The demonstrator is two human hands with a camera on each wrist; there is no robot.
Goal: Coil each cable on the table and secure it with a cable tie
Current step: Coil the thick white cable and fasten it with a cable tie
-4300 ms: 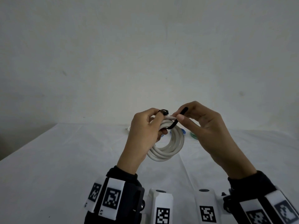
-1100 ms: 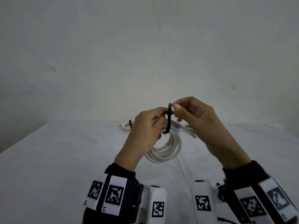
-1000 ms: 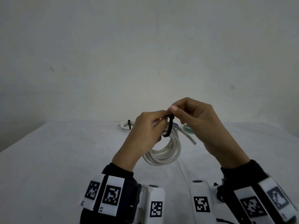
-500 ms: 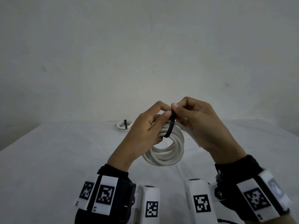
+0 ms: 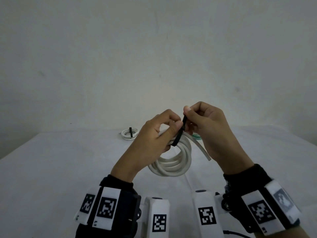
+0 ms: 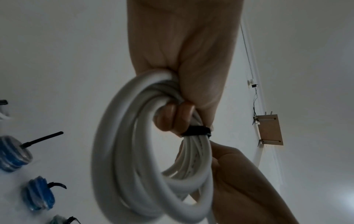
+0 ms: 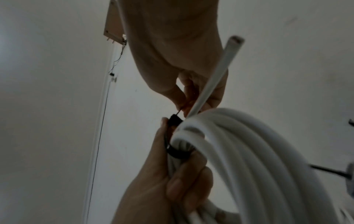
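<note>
A thick white cable coil [image 5: 173,164] [image 6: 138,174] [image 7: 258,151] hangs in the air above the white table [image 5: 51,169]. My left hand [image 5: 154,140] grips the top of the coil, fingers curled round the strands. A black cable tie [image 5: 179,136] [image 6: 196,131] [image 7: 176,150] is looped round the coil beside those fingers. My right hand [image 5: 204,124] pinches the tie's free tail [image 5: 184,120] and holds it upward. The cable's loose end [image 5: 202,150] [image 7: 229,50] sticks out under the right hand.
A small white coil with a black tie [image 5: 129,133] lies at the table's far edge. A green coil [image 5: 247,136] peeks out behind my right hand. The left wrist view shows blue tied coils [image 6: 13,153] [image 6: 39,195] on the table. A plain wall stands behind.
The tie's tail has gone through its head and my right hand has drawn it up, shrinking the loop round the coil. Both hands rose slightly; the left still grips the coil.
</note>
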